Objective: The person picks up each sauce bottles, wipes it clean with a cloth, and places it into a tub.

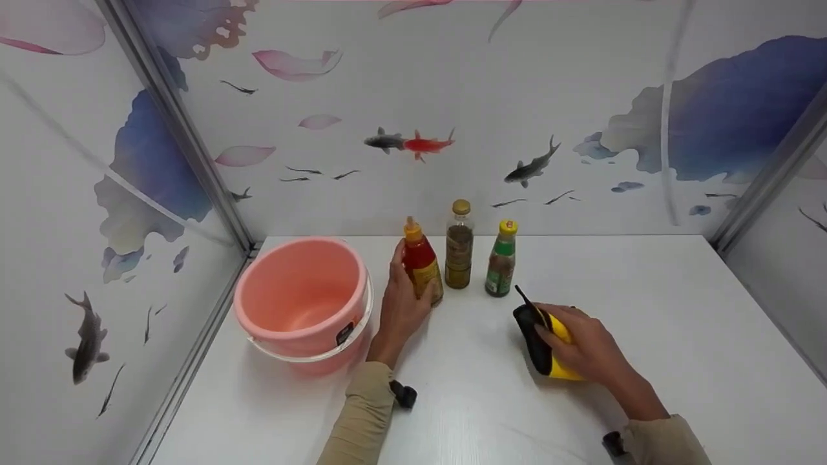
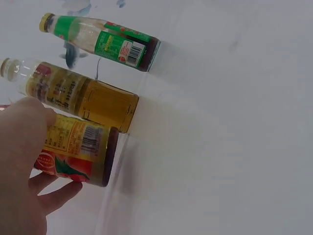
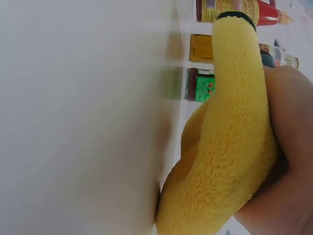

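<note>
My left hand (image 1: 402,302) grips a red squeeze bottle of sauce (image 1: 421,261) with an orange nozzle cap; its yellow label (image 2: 73,139) faces the left wrist camera. Just right of it stands a clear bottle with a gold cap (image 1: 459,252), partly filled with amber liquid. Beyond that is a smaller bottle with a yellow cap and green label (image 1: 501,265). In my right hand (image 1: 585,342) is a folded plush cloth, yellow on one face (image 3: 230,132) and black on the other (image 1: 535,342). A thin black loop sticks up from the cloth.
A pink bucket (image 1: 300,242) with a white handle stands on the left of the white table (image 1: 465,413), close to my left forearm. White panels (image 1: 452,84) printed with fish and petals rise behind the table and at both sides.
</note>
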`<state>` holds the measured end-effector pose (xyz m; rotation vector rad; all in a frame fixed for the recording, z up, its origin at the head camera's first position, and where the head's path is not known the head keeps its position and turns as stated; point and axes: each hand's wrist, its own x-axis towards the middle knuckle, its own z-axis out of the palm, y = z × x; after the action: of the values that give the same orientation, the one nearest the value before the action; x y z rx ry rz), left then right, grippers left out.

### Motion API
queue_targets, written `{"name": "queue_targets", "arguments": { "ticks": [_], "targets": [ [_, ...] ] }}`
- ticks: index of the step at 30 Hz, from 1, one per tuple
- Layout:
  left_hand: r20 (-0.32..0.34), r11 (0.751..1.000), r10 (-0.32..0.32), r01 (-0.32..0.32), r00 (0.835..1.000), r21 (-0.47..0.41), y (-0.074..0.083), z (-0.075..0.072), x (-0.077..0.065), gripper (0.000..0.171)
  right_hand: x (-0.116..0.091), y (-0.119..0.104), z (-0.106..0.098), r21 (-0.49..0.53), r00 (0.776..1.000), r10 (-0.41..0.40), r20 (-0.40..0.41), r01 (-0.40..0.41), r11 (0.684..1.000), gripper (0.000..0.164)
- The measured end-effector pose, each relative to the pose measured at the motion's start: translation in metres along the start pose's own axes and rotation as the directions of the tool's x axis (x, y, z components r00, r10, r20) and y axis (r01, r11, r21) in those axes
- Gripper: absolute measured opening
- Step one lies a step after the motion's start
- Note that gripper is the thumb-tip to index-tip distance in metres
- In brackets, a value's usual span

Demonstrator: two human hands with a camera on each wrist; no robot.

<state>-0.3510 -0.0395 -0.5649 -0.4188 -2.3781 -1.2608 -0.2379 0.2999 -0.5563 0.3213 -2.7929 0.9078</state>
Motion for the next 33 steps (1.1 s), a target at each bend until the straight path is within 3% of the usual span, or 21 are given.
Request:
{"name": "queue_targets", "arguments": {
  "ticks": [8,15,25,33],
  "targets": [
    [0.057,0.998,0.001,0.003,0.998,-0.056,0.016,-0.003,-0.001,0.112,0.012,-0.016,0.006,0.156,0.993,-0.018,-0.116,0.036,0.987,0.045],
    [0.093,0.997,0.009,-0.002,0.996,-0.071,0.03,-0.003,-0.006,0.113,0.025,-0.034,0.01,0.299,0.974,-0.064,-0.215,0.128,0.945,0.045],
    [0.139,0.996,0.047,-0.035,0.989,-0.086,0.046,-0.003,-0.015,0.108,0.043,-0.057,0.019,0.411,0.969,-0.025,-0.247,0.128,0.902,0.052],
    [0.223,0.974,0.087,-0.036,0.971,-0.222,0.058,-0.003,-0.02,0.098,0.06,-0.069,0.022,0.495,0.958,-0.006,-0.286,0.153,0.855,0.057]
  ]
}}
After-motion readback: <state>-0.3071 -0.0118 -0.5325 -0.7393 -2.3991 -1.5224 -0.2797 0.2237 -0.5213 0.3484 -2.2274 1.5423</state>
